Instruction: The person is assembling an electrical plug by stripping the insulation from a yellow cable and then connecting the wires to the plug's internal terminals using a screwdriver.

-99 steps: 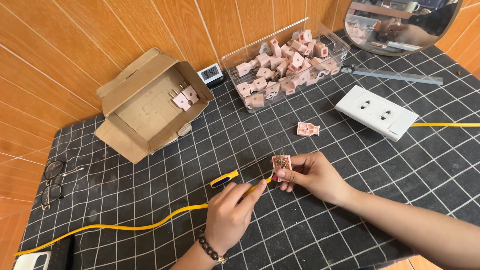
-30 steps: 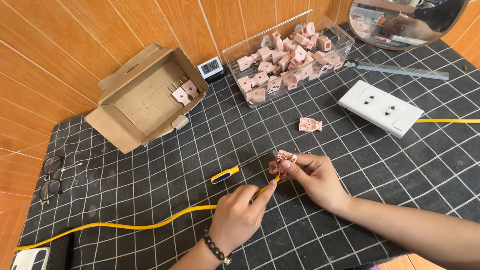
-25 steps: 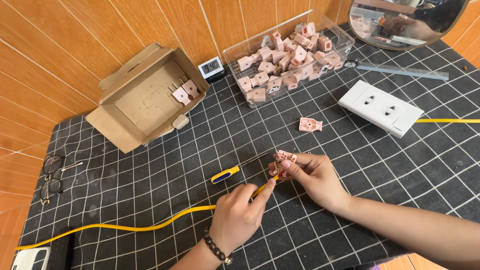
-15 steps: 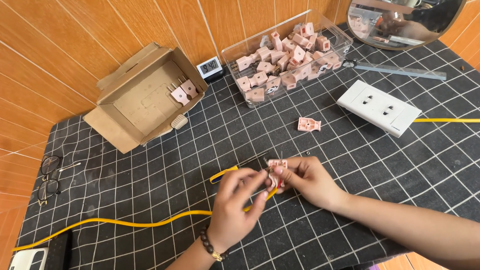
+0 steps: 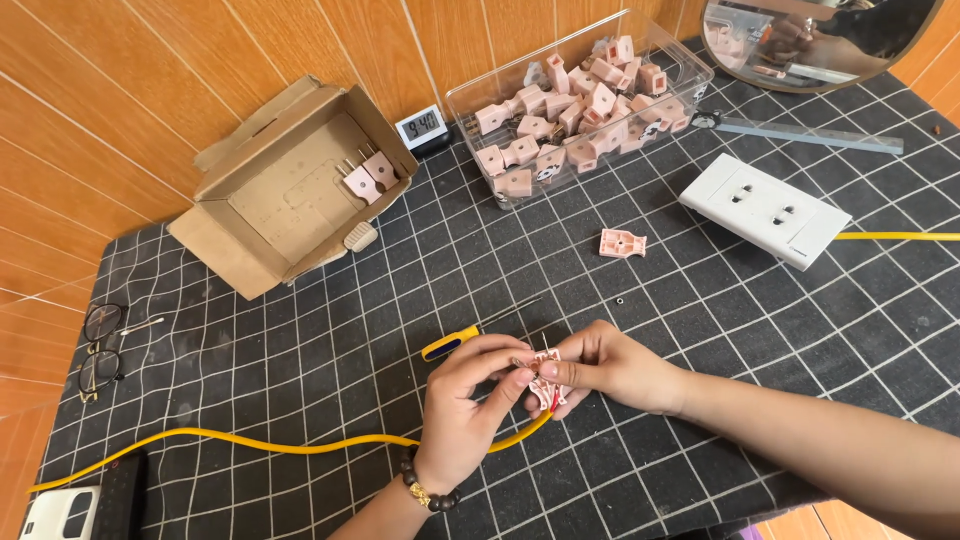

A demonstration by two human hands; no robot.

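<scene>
The left hand point(image 5: 468, 405) and the right hand point(image 5: 605, 365) meet over the middle of the tabletop point(image 5: 700, 330), fingertips pinched together on a small pink plug half point(image 5: 546, 370). The right hand grips the piece from the right side, while the left thumb and forefinger press at its left edge, where the end of a yellow cable point(image 5: 250, 445) comes up to it. The cable runs away from the hands to the left across the gridded black mat. A beaded bracelet point(image 5: 425, 490) sits on the left wrist.

Just behind the left hand lies a screwdriver point(image 5: 465, 338) with a yellow handle, flat on the mat. Further back and to the right, apart from the hands, lies another pink plug half point(image 5: 622, 243), and a tiny dark screw point(image 5: 620, 299) rests near it. A white socket strip point(image 5: 765, 210) lies to the right. At the back stands a clear plastic tub point(image 5: 480, 75) heaped with pink plugs, with a small digital clock point(image 5: 421, 126) beside it. An open cardboard box point(image 5: 290, 190) on the left holds two plugs. A pair of glasses point(image 5: 100, 345) rests at the left edge.
</scene>
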